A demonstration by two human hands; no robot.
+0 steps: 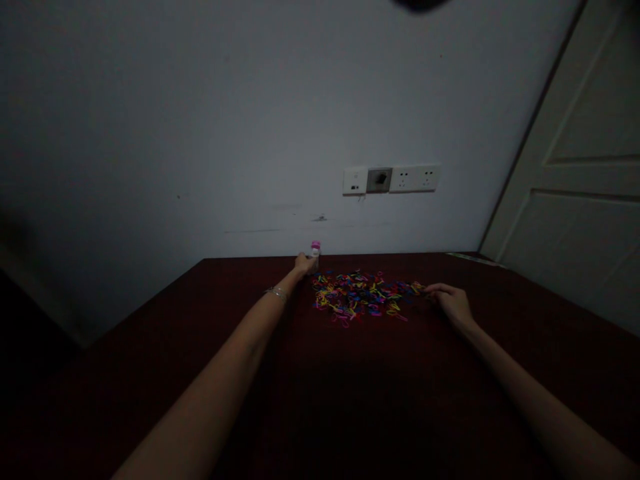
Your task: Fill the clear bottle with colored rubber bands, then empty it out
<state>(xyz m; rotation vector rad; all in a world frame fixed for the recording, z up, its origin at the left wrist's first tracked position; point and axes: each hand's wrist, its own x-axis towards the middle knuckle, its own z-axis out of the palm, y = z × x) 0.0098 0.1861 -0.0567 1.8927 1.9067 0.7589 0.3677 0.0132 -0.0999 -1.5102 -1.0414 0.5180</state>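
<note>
Small, colourful rubber bands (pixel 365 293) lie in a loose, spread-out pile towards the back of the table. At the pile's left edge, my left hand (pixel 304 263) is closed around a small clear bottle with a pink cap (pixel 315 247). The bottle stands upright close to the wall, its lower part partly covered by my fingers. On the other side, my right hand (pixel 453 303) reaches to the right edge of the pile. Its thumb and fingertips are pinched together there; whatever is between them is too small and dark to make out.
The dark red table (pixel 350 373) meets a pale wall (pixel 270 133) at its back edge. Sockets and switch plates (pixel 390 180) are set in the wall above the pile. A panelled white door (pixel 575 173) stands at the right. The light is dim.
</note>
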